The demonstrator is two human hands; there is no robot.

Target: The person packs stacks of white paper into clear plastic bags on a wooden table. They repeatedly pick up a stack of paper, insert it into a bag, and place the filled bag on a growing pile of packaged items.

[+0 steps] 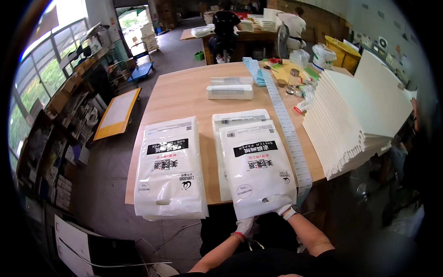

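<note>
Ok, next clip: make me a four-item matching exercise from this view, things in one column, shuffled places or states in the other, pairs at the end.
Things
1. left hand
2. blue trolley
3. label strip
4. cream boards

Places or states
A. stacked and fanned at the right side of the table
B. on the floor, off to the left
C. white-gloved, at the near edge of the right-hand packet
D. stretched lengthwise, just right of that packet

Pairs: 1-C, 2-B, 3-D, 4-A
</note>
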